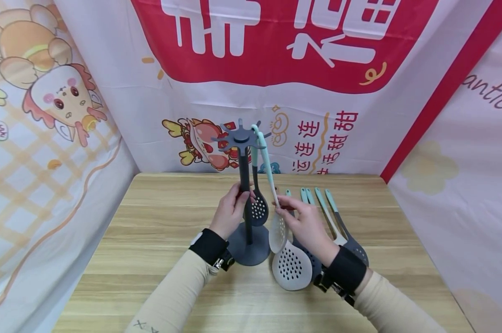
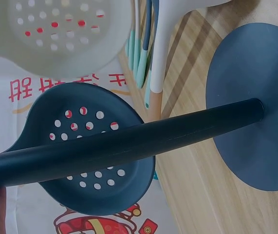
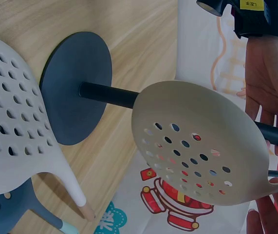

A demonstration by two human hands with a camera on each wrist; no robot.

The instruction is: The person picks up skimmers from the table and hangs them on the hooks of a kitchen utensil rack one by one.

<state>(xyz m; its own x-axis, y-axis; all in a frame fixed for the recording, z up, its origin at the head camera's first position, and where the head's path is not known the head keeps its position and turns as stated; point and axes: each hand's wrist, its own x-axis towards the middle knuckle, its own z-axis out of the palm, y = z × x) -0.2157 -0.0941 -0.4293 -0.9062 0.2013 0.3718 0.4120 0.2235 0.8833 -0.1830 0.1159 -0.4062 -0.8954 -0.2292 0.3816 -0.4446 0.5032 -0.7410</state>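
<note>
My left hand point(image 1: 230, 210) grips the dark pole of a utensil stand point(image 1: 244, 173), which rises from a round base point(image 2: 255, 161). A dark slotted spoon point(image 1: 259, 210) with a mint handle end hangs from the stand's spoked top, behind the pole in the left wrist view. With my right hand point(image 1: 302, 224) I pinch a pale grey slotted spoon point(image 3: 202, 112) low on its handle, just above the bowl. Its mint, hooked end is up at the stand's top, beside the dark spoon's handle; whether it bears on a spoke I cannot tell.
Right of the stand, several utensils lie on the wooden table point(image 1: 159, 240), mint handle ends away from me. Among them are a broad white skimmer point(image 1: 292, 268) and a dark slotted tool point(image 1: 356, 249). A printed cloth point(image 1: 234, 97) hangs behind the table.
</note>
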